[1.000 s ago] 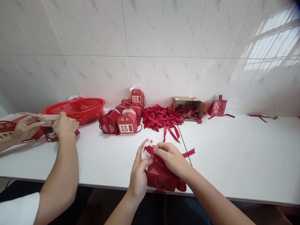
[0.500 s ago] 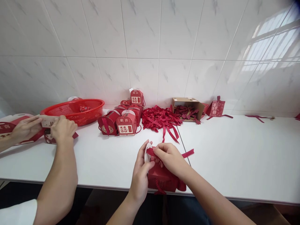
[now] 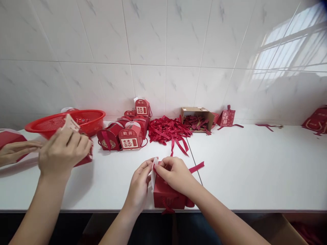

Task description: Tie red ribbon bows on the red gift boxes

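A red gift box [image 3: 168, 199] sits at the table's front edge, its raised end flap [image 3: 154, 170] showing a white inner side. My left hand [image 3: 139, 185] grips that flap from the left, fingers behind it and partly hidden. From the right, my right hand [image 3: 176, 175] pinches a red ribbon against the flap; its fingers cover most of that end. The ribbon's free tail [image 3: 197, 167] sticks out to the right beyond my hand. A twisted red cord [image 3: 167, 207] hangs down the near side of the box.
Finished red boxes [image 3: 130, 137] stand in a cluster behind, beside a heap of red ribbons [image 3: 168, 129]. Farther right are a cardboard box [image 3: 198, 119] of dark red pieces and a red tag [image 3: 227, 117]. At left, a co-worker's hands [image 3: 63, 149] handle a box near a red basket [image 3: 95, 124].
The view has turned slightly right. My right fingers have brought the ribbon closer against the flap. The co-worker's right hand has lifted and tilted a box, and their two hands have moved apart.
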`<action>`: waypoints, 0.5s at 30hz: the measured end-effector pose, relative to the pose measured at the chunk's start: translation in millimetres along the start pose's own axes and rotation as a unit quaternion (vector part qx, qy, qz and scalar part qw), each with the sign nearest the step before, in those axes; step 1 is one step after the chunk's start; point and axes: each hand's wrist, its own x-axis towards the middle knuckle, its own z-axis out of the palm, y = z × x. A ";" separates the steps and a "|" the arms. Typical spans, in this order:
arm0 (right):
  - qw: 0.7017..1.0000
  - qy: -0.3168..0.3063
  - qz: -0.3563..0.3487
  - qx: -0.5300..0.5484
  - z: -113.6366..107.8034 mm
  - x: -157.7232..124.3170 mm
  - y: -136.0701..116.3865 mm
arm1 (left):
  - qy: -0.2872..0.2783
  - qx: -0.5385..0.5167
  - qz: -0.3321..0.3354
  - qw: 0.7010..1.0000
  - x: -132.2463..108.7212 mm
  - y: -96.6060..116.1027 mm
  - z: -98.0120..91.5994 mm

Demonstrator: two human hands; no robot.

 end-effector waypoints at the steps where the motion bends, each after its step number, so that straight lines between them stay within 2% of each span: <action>1: 1.000 0.015 -0.004 0.002 -0.2 -0.2 -0.2 | 0.002 0.016 0.005 1.000 1.0 -2.3 -2.9; 3: 0.996 0.070 -0.036 0.039 -3.6 -3.0 -1.4 | 0.010 0.085 0.032 0.996 5.0 -7.6 -13.6; 5: 0.979 0.149 -0.104 0.092 -12.7 -10.5 -2.8 | 0.020 0.201 0.081 0.976 13.6 -8.4 -32.4; 7: 0.955 0.223 -0.166 0.106 -27.8 -22.8 -2.8 | 0.029 0.302 0.134 0.943 27.2 1.0 -58.1; 9: 0.943 0.274 -0.180 0.066 -46.1 -37.5 0.9 | 0.035 0.311 0.148 0.938 43.9 19.9 -86.2; 11: 0.952 0.273 -0.139 0.011 -62.3 -50.9 8.9 | 0.027 0.322 0.157 0.933 59.6 40.7 -111.0; 13: 0.970 0.227 -0.078 -0.038 -72.0 -59.7 19.8 | -0.003 0.342 0.197 0.919 70.9 54.6 -128.3; 15: 0.981 0.176 -0.033 -0.072 -73.6 -62.7 31.0 | -0.014 0.348 0.210 0.914 76.4 58.6 -137.4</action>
